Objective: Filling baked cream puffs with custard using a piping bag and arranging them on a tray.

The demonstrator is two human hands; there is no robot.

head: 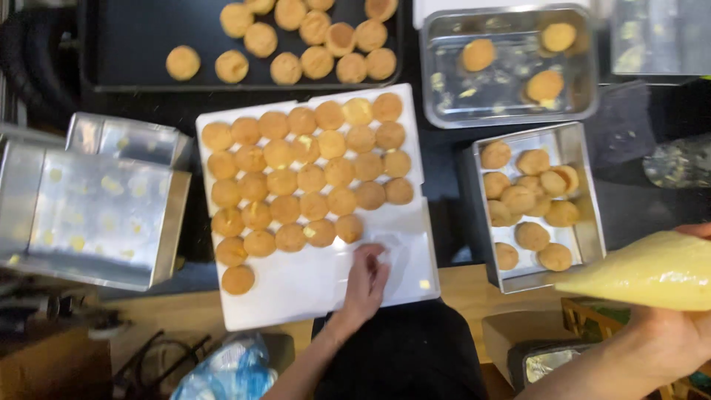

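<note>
Piping bag full of pale cream is sitting squeezed in the right hand, nearest the lens, its tip pointing toward the left hand.

That left grip is pressing flat, fingers together, on the white tray, holding nothing, just below the rows of small round puffs. Cream could be dripping from the unguarded tip onto the counter, since the bag is hanging well apart from any puff.

A dark worktop with a wooden near edge is seen. On it are laid a white board at centre, a black tray far left, steel tins at left, and two steel pans at right.
</note>
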